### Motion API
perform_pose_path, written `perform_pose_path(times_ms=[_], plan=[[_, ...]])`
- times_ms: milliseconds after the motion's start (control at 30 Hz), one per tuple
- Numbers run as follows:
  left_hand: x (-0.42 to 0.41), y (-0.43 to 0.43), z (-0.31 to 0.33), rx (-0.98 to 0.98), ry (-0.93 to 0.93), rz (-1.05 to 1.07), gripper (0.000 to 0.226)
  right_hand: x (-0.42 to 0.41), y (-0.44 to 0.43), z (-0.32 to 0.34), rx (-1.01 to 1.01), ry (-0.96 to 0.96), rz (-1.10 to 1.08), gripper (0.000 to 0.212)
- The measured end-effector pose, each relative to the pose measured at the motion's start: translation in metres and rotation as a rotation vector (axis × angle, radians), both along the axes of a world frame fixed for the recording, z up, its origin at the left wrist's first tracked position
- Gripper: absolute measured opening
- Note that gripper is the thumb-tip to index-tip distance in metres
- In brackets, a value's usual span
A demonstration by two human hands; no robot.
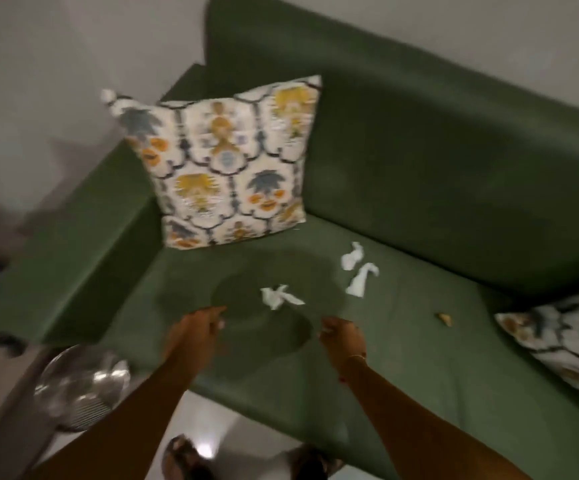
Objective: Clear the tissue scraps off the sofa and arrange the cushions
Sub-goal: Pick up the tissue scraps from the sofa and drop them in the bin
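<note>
A green sofa (419, 174) fills the view. A patterned cushion (232, 161) stands upright in its left corner against the backrest. A second patterned cushion (565, 341) lies flat at the right edge of the seat. Three white tissue scraps lie on the seat: one (277, 296) just beyond my hands, and two more (352, 255) (362, 278) further right. A small yellowish scrap (443, 317) lies near the right cushion. My left hand (194, 330) and my right hand (341, 336) hover over the seat front, fingers curled. Each shows a faint white speck, too blurred to identify.
A shiny metal bin (80, 386) stands on the floor by the sofa's left armrest (73, 258). My sandalled feet (184, 455) are on the pale floor at the sofa's front edge. A white wall is behind the sofa.
</note>
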State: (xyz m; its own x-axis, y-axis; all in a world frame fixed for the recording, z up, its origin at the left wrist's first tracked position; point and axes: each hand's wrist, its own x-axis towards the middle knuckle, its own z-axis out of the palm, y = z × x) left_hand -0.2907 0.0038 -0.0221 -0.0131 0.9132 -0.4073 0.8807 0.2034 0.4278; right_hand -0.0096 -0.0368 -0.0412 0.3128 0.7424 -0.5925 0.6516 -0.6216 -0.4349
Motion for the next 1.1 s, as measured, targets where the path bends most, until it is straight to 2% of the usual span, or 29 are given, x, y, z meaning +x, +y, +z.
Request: perform_pose_path(times_ms=[267, 333, 433, 533, 600, 667, 800, 867, 933, 1000, 1100], plan=[[0.118, 0.044, -0.027, -0.028, 0.059, -0.204, 0.039, 0.206, -0.022, -0.026, 0.115, -0.271, -0.181, 0.037], [0.132, 0.047, -0.04, -0.03, 0.061, -0.211, 0.048, 0.243, -0.02, -0.045, 0.088, -0.297, -0.154, 0.038], [0.153, 0.042, -0.061, -0.039, 0.118, -0.159, 0.06, 0.273, -0.018, -0.071, -0.033, -0.345, -0.074, 0.054], [0.171, 0.032, -0.081, -0.005, 0.13, -0.143, 0.05, 0.273, -0.02, -0.092, -0.013, -0.422, -0.012, 0.051], [0.174, 0.025, -0.092, 0.042, 0.142, -0.119, 0.036, 0.268, -0.025, -0.097, 0.073, -0.449, -0.047, 0.044], [0.174, 0.023, -0.095, 0.058, 0.157, -0.086, 0.032, 0.268, -0.027, -0.096, 0.135, -0.435, -0.104, 0.037], [0.174, 0.031, -0.088, 0.04, 0.094, -0.02, 0.032, 0.263, -0.021, -0.082, 0.097, -0.278, -0.149, 0.033], [0.178, 0.042, -0.083, 0.05, 0.052, -0.028, 0.035, 0.244, -0.014, -0.073, 0.149, -0.153, -0.187, 0.028], [0.19, 0.061, -0.075, 0.095, 0.007, -0.078, 0.035, 0.216, -0.006, -0.065, 0.217, -0.046, -0.162, 0.033], [0.208, 0.086, -0.067, 0.143, -0.037, -0.152, 0.033, 0.188, 0.006, -0.061, 0.209, 0.019, -0.109, 0.046], [0.24, 0.126, -0.058, 0.16, -0.081, -0.287, 0.033, 0.151, 0.028, -0.062, 0.168, -0.001, 0.036, 0.059]])
